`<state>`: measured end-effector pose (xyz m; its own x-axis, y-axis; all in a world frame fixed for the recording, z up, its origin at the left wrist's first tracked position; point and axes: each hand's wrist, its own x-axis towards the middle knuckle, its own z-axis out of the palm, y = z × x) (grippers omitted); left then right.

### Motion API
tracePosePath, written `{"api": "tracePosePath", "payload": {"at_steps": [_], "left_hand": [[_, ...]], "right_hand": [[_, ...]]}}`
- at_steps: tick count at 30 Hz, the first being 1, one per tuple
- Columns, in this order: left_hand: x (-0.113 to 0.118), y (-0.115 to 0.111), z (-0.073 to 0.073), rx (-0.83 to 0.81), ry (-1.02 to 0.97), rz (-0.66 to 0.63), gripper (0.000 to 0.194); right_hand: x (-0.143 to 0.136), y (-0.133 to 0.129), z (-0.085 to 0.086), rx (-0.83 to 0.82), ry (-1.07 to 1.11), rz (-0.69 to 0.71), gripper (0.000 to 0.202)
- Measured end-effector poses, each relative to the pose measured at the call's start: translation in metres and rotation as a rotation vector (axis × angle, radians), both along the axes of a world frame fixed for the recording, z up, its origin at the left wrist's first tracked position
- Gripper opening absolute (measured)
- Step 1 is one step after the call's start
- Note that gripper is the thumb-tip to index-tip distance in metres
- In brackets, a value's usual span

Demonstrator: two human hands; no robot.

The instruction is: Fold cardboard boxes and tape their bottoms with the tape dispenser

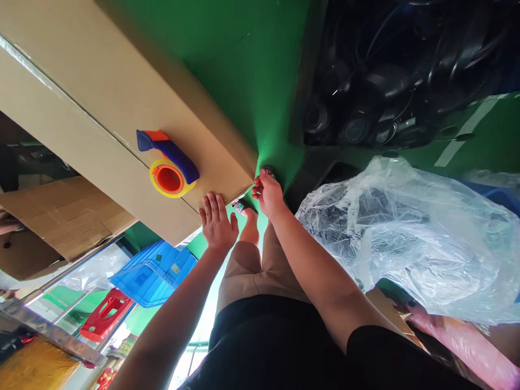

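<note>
A long cardboard box (199, 130) lies across the upper left, with a line of clear tape along its seam. On its top rests a tape dispenser (168, 162) with a blue handle and an orange and yellow roll. My left hand (218, 221) lies flat at the near end of the box, fingers spread and holding nothing. Just right of the box's corner is my right hand (267, 193), its fingers curled together near the box's end edge. Whatever those fingers may hold is too small to make out.
A dark bin of black items (365, 92) stands at the upper right. Below it lies a large clear plastic bag (426, 233). At the left are an open cardboard box (69, 216), a blue crate (156, 271) and a red plastic part (106, 314). The floor is green.
</note>
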<state>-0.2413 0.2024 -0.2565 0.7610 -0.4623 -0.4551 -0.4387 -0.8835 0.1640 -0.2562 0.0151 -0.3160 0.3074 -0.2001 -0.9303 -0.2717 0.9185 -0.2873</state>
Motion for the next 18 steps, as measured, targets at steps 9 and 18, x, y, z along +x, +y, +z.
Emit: {"api": "tracePosePath", "payload": {"at_steps": [9,18], "left_hand": [[0.004,-0.002,0.001,-0.031,0.003,-0.019,0.079],[0.032,0.018,0.0,-0.058,-0.02,-0.189,0.069]], "right_hand": [[0.01,0.014,0.005,-0.026,-0.102,-0.099,0.054],[0.007,0.021,-0.003,-0.089,-0.035,-0.297,0.05]]}}
